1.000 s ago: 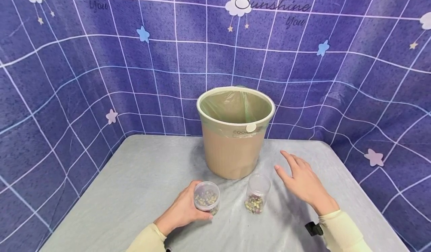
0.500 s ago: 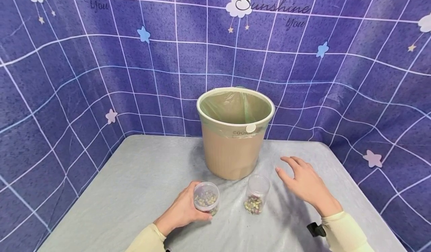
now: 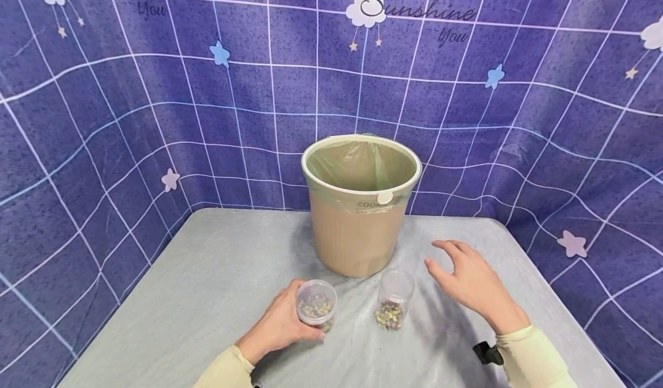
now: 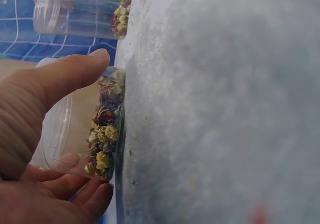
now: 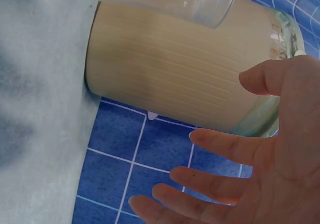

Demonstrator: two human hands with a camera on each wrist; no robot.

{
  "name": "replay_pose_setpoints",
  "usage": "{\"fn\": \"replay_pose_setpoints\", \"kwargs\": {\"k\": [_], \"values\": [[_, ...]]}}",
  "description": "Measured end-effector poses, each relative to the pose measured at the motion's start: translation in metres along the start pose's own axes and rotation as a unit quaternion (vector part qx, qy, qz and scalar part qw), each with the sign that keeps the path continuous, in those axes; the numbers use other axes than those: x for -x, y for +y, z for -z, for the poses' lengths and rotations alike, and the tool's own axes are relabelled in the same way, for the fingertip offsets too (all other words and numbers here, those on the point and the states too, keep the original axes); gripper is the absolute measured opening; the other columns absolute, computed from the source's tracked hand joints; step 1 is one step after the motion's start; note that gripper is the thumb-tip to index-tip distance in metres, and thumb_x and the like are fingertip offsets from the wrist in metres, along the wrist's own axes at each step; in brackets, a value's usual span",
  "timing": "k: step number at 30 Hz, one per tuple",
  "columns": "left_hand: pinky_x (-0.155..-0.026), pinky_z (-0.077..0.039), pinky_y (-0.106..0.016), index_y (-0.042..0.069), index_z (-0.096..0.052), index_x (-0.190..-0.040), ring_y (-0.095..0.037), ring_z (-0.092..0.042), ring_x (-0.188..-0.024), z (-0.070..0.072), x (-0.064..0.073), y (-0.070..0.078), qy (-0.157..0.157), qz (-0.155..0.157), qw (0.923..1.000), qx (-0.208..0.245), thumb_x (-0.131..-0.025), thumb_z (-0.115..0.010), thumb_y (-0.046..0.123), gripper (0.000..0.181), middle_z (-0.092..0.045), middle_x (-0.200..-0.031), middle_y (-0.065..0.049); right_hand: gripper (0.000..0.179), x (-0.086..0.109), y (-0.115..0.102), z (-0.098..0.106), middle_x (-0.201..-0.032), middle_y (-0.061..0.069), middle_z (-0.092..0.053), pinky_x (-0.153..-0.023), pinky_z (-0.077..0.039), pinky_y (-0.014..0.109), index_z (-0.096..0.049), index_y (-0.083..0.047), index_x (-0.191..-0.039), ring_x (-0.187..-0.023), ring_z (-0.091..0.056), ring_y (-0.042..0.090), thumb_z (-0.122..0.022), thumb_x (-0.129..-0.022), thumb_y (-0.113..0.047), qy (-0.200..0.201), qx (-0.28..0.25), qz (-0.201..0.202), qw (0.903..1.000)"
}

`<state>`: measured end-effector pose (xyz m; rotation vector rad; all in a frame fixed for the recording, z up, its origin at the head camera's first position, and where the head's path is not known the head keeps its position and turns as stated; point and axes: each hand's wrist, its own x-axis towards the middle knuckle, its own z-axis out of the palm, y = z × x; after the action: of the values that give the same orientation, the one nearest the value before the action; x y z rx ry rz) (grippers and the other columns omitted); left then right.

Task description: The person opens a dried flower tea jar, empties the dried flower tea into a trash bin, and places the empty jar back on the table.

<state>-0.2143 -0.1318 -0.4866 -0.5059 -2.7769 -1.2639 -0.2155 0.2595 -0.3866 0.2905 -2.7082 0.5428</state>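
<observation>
A short, wide clear plastic jar stands on the table, and my left hand grips it from its left side. In the left wrist view, the thumb lies along one side of the jar and fingers curl round the other. Dried flower buds, yellow and dark red, fill its lower part. To its right stands a taller, narrower clear jar with a shallow layer of similar buds at the bottom. My right hand hovers to the right of that taller jar, fingers spread and apart from it, holding nothing.
A beige bin with a pale rim and a thin greenish liner stands upright just behind the jars. The grey cloth-covered table is enclosed by blue gridded curtains. A few tiny specks lie near the jars.
My right hand has dropped slightly toward me and its fingers have bent a little more. The left hand still grips the short jar in nearly the same place.
</observation>
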Motion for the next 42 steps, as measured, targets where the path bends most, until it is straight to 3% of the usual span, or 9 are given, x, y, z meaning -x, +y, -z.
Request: {"fn": "replay_pose_setpoints", "kwargs": {"k": [10,18,31,42], "values": [[-0.095,-0.051,-0.044,0.009,-0.054,-0.135,-0.020,-0.065,-0.109,0.011,-0.001,0.007,0.012,-0.016,0.9997,0.017,-0.051,-0.103,0.032,0.100,-0.067,-0.118,-0.003,0.054,-0.001,-0.004,0.006,-0.137,0.019,-0.062,-0.099,-0.046,0.065,-0.060,-0.011,-0.141,-0.125,-0.058,0.046,-0.064,-0.097,-0.043,0.006,-0.003,0.004,1.0000],[-0.095,-0.052,-0.043,0.012,-0.055,-0.135,-0.018,-0.065,-0.108,0.024,-0.004,0.018,0.039,-0.026,0.9986,0.025,-0.053,-0.102,0.027,0.096,-0.068,-0.119,-0.002,0.054,-0.004,-0.008,0.010,-0.133,0.019,-0.065,-0.099,-0.047,0.062,-0.060,-0.010,-0.141,-0.124,-0.060,0.043,-0.067,-0.096,-0.040,0.024,-0.011,0.019,0.9995],[-0.093,-0.053,-0.042,0.018,-0.055,-0.136,-0.014,-0.064,-0.108,0.056,-0.016,0.059,0.087,-0.092,0.9919,-0.004,-0.058,-0.096,0.025,0.089,-0.065,-0.122,0.004,0.053,-0.006,-0.019,0.016,-0.133,0.015,-0.065,-0.100,-0.047,0.061,-0.060,-0.013,-0.140,-0.125,-0.060,0.040,-0.068,-0.095,-0.042,0.037,-0.022,0.031,0.9986],[-0.096,-0.051,-0.043,0.019,-0.054,-0.138,-0.014,-0.061,-0.112,0.074,-0.025,0.087,0.100,-0.136,0.9857,-0.007,-0.059,-0.095,0.025,0.089,-0.062,-0.126,0.004,0.054,-0.008,-0.032,0.025,-0.133,0.015,-0.067,-0.097,-0.049,0.058,-0.062,-0.011,-0.138,-0.120,-0.063,0.038,-0.072,-0.094,-0.041,0.063,-0.052,0.059,0.9949]]}}
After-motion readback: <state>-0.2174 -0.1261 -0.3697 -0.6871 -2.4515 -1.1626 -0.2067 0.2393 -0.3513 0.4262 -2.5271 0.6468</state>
